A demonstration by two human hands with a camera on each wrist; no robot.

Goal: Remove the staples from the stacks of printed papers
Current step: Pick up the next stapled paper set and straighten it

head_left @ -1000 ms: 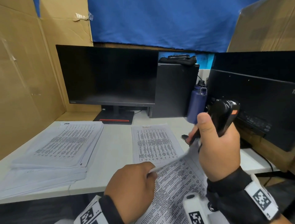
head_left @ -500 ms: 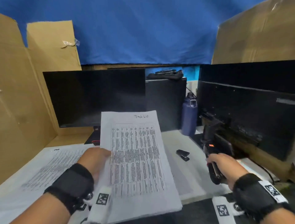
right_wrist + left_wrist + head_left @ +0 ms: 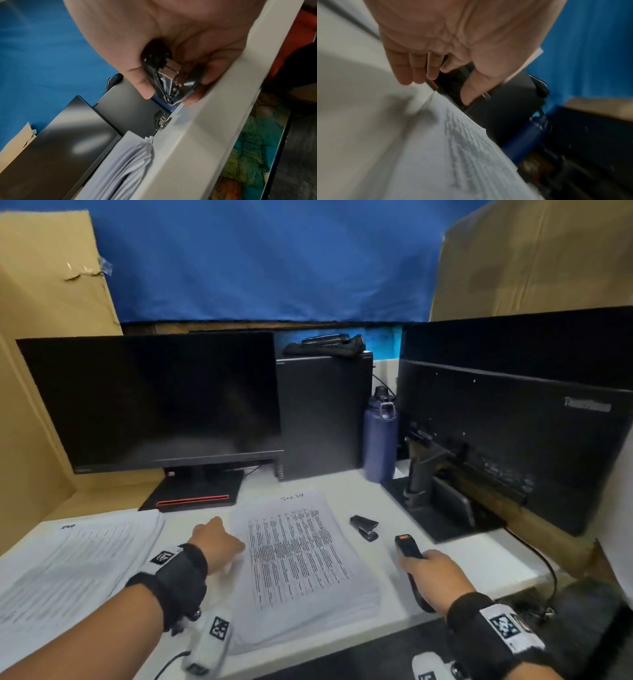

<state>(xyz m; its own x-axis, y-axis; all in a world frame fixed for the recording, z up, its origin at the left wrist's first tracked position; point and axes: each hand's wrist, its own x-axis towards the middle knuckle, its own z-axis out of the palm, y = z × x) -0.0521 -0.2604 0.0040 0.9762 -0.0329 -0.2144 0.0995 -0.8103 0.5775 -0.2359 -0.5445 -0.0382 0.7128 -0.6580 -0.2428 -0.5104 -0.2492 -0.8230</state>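
Note:
A thick stack of printed papers [image 3: 294, 563] lies flat on the white desk [image 3: 479, 559] in front of me. My left hand [image 3: 217, 542] is at the stack's left edge; in the left wrist view its fingers [image 3: 406, 70] hang relaxed and hold nothing. To the right of the stack, my right hand [image 3: 430, 571] grips a long black tool with an orange tip [image 3: 407, 546], whose metal inside shows in the right wrist view [image 3: 169, 79]. A small black staple remover [image 3: 364, 527] lies on the desk between the stack and the tool. A second, spread pile of papers [image 3: 78, 559] sits at the left.
A dark monitor [image 3: 154, 398] stands at the back, with a black computer tower [image 3: 322, 412] and a blue bottle [image 3: 380, 436] beside it. The back of a second monitor [image 3: 513, 440] and its stand [image 3: 421, 474] fill the right. Cardboard walls enclose the desk.
The sheaf my left hand held up half a second ago now lies flat on the desk, and the hand has let go. My right hand has lowered the black tool toward the desk.

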